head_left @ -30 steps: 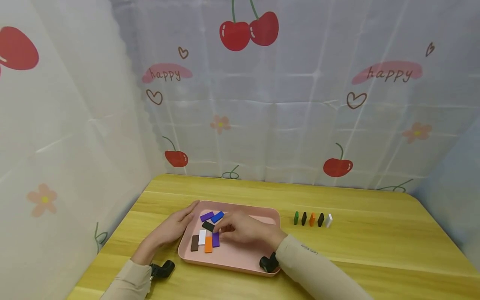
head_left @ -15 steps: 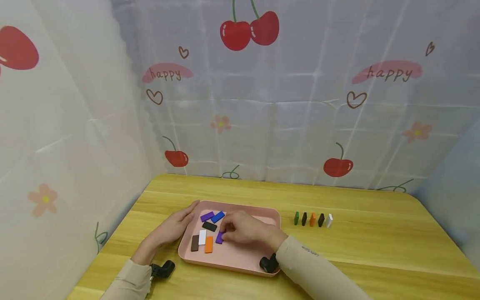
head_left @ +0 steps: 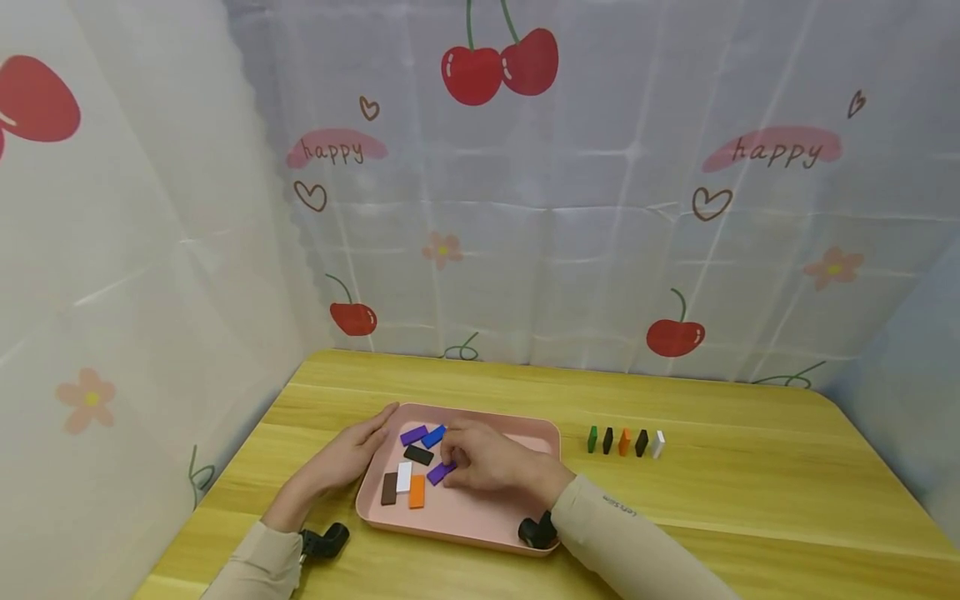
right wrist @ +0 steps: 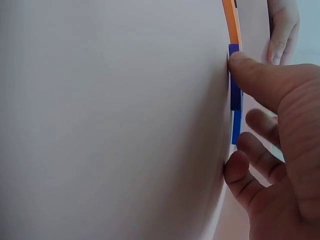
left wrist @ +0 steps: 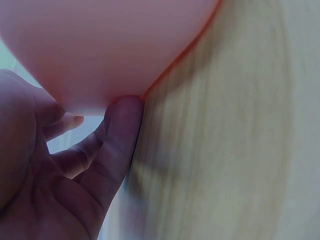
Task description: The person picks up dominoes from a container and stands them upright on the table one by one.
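Note:
A pink tray [head_left: 480,521] lies on the wooden table with several small domino blocks flat at its left side. My right hand [head_left: 491,457] reaches over the tray, fingers bent, holding a purple domino [head_left: 438,473] low against its floor. Seen from the right wrist, the thumb [right wrist: 245,67] lies on that purple domino's side. Around it are an orange domino [head_left: 417,492], a white domino [head_left: 404,477], a brown one, a black domino [head_left: 418,455], a blue domino [head_left: 433,436] and a second purple one. Extended fingers of my left hand [head_left: 347,454] touch the tray's left outer wall [left wrist: 110,55].
Right of the tray, several dominoes stand upright in a row on the table, from a green domino [head_left: 592,439] to a white domino [head_left: 658,444]. A printed curtain [head_left: 517,275] hangs behind the table. Black wrist devices sit on both wrists.
My right hand has shifted the lower purple domino slightly right, away from the orange one, and turned it from upright in view to slanted. The left hand stays at the tray's edge.

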A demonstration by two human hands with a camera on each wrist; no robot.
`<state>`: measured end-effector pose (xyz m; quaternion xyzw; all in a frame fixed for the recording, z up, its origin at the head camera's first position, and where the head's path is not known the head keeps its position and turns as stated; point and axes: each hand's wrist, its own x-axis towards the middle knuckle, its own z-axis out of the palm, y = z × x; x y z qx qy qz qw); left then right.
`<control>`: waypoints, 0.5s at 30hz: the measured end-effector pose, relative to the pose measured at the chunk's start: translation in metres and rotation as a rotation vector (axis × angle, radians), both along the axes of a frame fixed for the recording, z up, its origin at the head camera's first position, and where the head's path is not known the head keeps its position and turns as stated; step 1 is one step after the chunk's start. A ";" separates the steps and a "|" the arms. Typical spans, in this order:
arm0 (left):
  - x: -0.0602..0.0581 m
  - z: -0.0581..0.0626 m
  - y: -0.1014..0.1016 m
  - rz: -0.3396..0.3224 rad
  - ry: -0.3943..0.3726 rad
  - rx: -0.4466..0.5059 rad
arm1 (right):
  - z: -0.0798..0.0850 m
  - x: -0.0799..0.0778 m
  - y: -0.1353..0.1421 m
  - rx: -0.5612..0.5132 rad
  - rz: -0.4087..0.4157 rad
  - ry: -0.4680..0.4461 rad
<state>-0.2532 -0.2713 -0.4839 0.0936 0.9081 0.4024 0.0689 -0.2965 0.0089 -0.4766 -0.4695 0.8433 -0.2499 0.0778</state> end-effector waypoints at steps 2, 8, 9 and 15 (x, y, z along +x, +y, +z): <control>0.000 0.000 0.000 0.000 -0.003 0.004 | 0.000 0.000 -0.001 -0.001 0.047 0.024; 0.000 -0.002 -0.001 -0.007 0.006 0.005 | -0.001 -0.001 -0.002 0.031 0.094 0.039; 0.000 -0.002 -0.001 -0.008 0.004 0.007 | -0.002 -0.001 -0.002 0.035 0.094 0.036; 0.000 -0.002 0.000 -0.006 0.000 0.002 | -0.003 -0.001 -0.005 0.075 0.080 0.065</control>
